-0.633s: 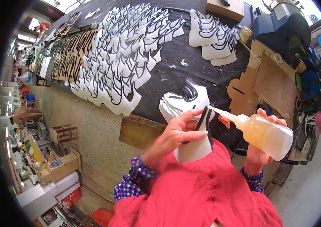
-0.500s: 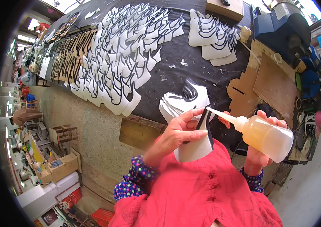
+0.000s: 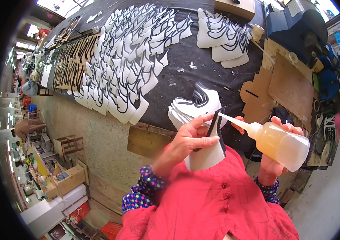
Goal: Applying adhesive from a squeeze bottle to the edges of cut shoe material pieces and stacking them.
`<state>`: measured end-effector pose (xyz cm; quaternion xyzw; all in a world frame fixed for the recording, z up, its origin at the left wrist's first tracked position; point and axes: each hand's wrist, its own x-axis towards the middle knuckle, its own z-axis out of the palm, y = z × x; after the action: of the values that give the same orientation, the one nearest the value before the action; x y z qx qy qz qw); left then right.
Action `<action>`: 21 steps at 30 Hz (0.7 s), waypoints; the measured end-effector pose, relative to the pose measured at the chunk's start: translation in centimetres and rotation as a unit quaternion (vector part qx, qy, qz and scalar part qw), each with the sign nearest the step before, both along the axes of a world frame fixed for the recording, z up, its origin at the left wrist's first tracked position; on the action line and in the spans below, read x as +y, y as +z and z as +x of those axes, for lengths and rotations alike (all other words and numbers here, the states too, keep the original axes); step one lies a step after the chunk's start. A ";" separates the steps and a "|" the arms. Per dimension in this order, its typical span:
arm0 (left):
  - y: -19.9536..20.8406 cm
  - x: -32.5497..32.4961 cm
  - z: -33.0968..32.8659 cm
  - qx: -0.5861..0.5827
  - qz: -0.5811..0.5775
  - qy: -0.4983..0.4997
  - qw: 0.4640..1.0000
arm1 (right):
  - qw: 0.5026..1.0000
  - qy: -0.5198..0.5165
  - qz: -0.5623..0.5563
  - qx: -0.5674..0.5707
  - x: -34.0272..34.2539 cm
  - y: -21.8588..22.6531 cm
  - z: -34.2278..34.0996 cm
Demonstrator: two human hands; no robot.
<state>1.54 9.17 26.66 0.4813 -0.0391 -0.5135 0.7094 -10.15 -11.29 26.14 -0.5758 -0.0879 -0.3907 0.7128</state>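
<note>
My left hand [image 3: 188, 142] pinches a white shoe-upper-like piece [image 3: 206, 157] with a black strip along its curved edge, held upright in front of my red garment. My right hand [image 3: 272, 165] is wrapped round a translucent squeeze bottle [image 3: 284, 146] of amber liquid, tilted so its long thin nozzle points left. The nozzle tip is at the upper end of the black strip; whether it touches I cannot tell. Just beyond my left hand, a stack of similar white pieces [image 3: 210, 105] with black trim lies on the dark table cover.
Many overlapping white pieces [image 3: 138, 60] spread over the table [image 3: 178, 86] at the left, with a smaller group [image 3: 232, 50] at the far right. Cardboard [image 3: 292, 86] and a blue machine [image 3: 292, 32] stand on the right. A wooden box [image 3: 148, 140] sits below the table's near edge.
The view has shifted slightly. The white piece has tilted a little in my left hand, while the bottle's nozzle stays at its upper end.
</note>
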 end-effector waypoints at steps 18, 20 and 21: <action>0.3 -0.6 0.3 0.005 0.000 -0.014 1.000 | 0.987 -0.126 0.058 0.084 0.9 0.8 -0.2; 0.3 -0.6 0.2 0.009 0.002 -0.014 1.000 | 0.990 -0.106 0.055 0.074 0.2 0.1 -0.7; 0.3 -0.5 0.2 0.014 0.005 -0.015 1.000 | 0.993 -0.086 0.052 0.064 -0.1 -0.2 -0.9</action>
<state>1.71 8.68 26.95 0.4768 -0.0341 -0.5304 0.7001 -11.00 -11.35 25.94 -0.5671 0.0282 -0.4166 0.7100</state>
